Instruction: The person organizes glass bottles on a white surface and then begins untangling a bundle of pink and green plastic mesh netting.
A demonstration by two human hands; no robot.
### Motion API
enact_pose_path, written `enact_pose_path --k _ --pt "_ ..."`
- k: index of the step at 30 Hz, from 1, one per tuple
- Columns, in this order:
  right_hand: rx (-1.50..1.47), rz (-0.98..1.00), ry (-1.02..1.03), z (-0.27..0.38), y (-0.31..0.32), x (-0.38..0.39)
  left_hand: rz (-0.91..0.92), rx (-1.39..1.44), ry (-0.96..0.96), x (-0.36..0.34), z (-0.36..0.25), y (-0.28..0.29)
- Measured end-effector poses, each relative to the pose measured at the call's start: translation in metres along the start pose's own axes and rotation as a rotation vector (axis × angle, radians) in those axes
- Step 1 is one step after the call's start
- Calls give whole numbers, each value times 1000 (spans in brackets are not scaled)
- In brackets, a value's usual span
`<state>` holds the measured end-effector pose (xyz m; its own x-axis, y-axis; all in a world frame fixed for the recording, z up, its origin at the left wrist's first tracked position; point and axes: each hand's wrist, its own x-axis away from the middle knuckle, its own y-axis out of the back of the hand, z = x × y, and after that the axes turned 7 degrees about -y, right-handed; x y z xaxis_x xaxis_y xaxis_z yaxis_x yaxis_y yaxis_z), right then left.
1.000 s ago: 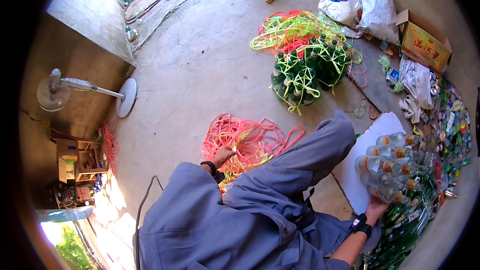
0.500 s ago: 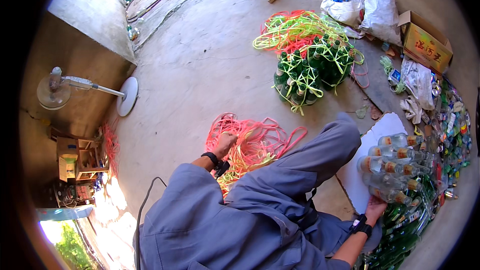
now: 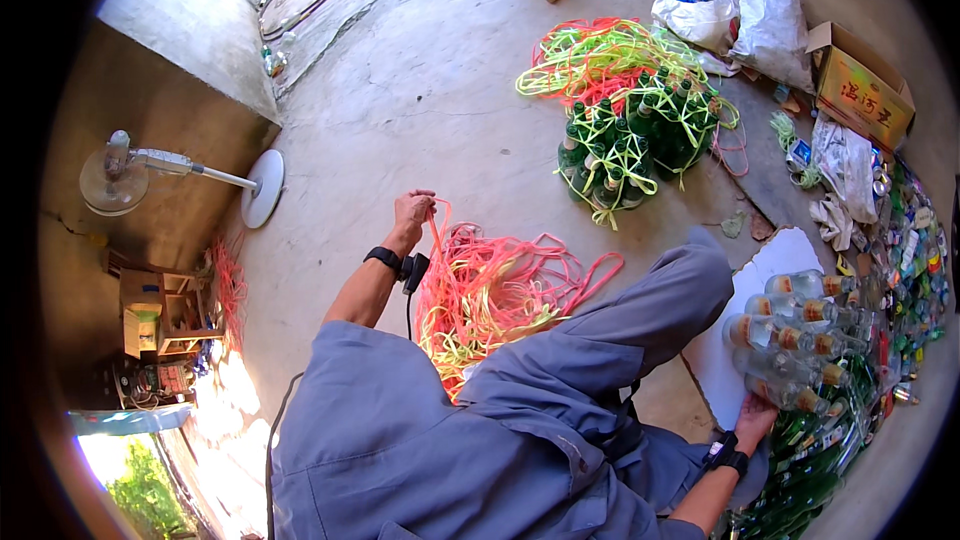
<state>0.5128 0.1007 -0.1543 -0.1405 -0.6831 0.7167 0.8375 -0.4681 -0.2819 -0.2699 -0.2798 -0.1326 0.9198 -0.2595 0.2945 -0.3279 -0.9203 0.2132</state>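
Observation:
My left hand (image 3: pixel 415 208) is closed on a strand of pink plastic strap (image 3: pixel 437 225), lifted at the far left side of a tangled heap of pink and yellow strapping (image 3: pixel 490 285) on the floor. Well to the right, several clear glass bottles (image 3: pixel 770 332) with orange labels lie close together on their sides, at the edge of a white board (image 3: pixel 735 340). My right hand (image 3: pixel 757 415) is curled against the nearest of these bottles, at its lower end; part of its fingers is hidden behind the glass.
Beyond my knee, green bottles (image 3: pixel 610 165) stand bundled in yellow-green strap netting, with more strapping (image 3: pixel 600 55) behind. Loose green bottles (image 3: pixel 800 480) and mixed scrap (image 3: pixel 905 260) line the right wall. A cardboard box (image 3: pixel 862 90) and white sacks (image 3: pixel 770 20) lie farther back. A fan (image 3: pixel 190 165) is left.
My left hand has moved up and left from the heap, drawing a pink strand with it. My right hand stays at the glass bottles. The whole view has shifted slightly.

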Motion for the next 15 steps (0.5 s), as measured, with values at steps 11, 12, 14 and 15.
enact_pose_path --k 11,12,14,15 --pt "53 -5 -18 -2 3 1 99 26 -91 -17 -39 -9" --pt "65 -2 -13 -3 3 2 108 34 -79 -16 -44 -11" --pt "78 1 -17 -1 5 3 135 70 -75 -14 -53 -16" --pt "85 2 -19 -1 6 2 149 88 -72 -12 -57 -19"
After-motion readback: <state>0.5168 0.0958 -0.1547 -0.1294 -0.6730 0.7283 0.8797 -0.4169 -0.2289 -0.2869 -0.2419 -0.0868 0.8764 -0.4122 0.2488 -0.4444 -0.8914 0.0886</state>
